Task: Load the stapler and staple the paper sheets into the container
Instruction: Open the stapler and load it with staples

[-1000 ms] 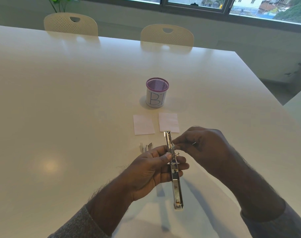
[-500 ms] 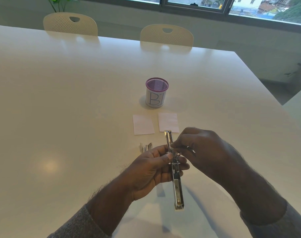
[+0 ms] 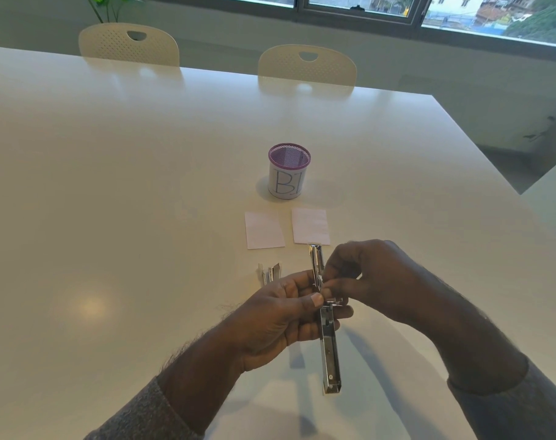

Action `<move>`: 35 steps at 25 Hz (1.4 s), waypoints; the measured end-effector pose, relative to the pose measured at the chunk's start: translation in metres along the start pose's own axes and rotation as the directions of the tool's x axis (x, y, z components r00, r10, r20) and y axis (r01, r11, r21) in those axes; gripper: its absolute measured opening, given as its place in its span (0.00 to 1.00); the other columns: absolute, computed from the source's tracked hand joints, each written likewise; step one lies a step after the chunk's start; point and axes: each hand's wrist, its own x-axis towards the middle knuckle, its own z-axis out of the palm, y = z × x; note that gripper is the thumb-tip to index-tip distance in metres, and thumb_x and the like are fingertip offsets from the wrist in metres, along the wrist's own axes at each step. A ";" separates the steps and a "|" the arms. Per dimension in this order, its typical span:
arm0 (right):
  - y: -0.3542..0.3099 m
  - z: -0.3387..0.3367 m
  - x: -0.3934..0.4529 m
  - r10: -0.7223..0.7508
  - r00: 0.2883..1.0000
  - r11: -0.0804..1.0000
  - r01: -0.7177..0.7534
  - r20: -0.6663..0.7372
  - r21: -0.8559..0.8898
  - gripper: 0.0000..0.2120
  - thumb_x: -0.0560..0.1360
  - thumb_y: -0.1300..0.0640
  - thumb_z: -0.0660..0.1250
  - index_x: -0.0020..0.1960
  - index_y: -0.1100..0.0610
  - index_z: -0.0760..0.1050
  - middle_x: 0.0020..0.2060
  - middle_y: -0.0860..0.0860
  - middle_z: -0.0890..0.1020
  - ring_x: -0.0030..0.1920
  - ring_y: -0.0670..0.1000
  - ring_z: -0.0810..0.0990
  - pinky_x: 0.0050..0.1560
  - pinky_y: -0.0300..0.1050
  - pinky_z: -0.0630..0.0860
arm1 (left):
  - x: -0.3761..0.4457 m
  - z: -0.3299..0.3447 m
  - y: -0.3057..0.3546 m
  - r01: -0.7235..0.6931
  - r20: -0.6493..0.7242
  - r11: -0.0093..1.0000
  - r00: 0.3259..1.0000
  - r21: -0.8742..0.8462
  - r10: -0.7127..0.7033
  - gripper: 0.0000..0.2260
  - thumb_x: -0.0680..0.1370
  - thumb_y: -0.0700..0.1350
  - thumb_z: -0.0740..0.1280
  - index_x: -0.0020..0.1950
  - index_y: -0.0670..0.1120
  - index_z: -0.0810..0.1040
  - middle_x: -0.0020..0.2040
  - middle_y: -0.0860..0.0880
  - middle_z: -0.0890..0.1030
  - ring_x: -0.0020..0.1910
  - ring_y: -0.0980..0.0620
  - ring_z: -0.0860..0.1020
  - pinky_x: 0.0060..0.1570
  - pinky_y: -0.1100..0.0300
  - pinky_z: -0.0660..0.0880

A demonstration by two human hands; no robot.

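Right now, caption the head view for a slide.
Left hand holds the opened stapler while the right hand works at its hinge; paper sheets and container wait beyond.

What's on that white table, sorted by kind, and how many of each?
Paper sheets: 2
Mesh pen cup: 1
Stapler, opened out, held in both hands: 1
Staple strips: 2 or so, partly hidden behind the left hand
Total: about 6

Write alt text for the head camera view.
Two hands hold an opened metal stapler above a white table: left hand grips it, right hand pinches at its hinge. Beyond lie staple strips, two paper sheets and a purple mesh cup.
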 end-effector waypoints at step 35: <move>0.014 0.010 -0.014 -0.254 0.935 0.946 0.294 -0.246 0.140 0.06 0.71 0.57 0.76 0.43 0.48 0.81 0.41 0.40 0.81 0.38 0.49 0.83 0.36 0.40 0.80 | 0.007 0.001 -0.004 -0.044 -0.189 0.993 0.982 -0.112 0.022 0.14 0.82 0.39 0.61 0.67 0.40 0.75 0.56 0.36 0.83 0.52 0.38 0.84 0.46 0.52 0.82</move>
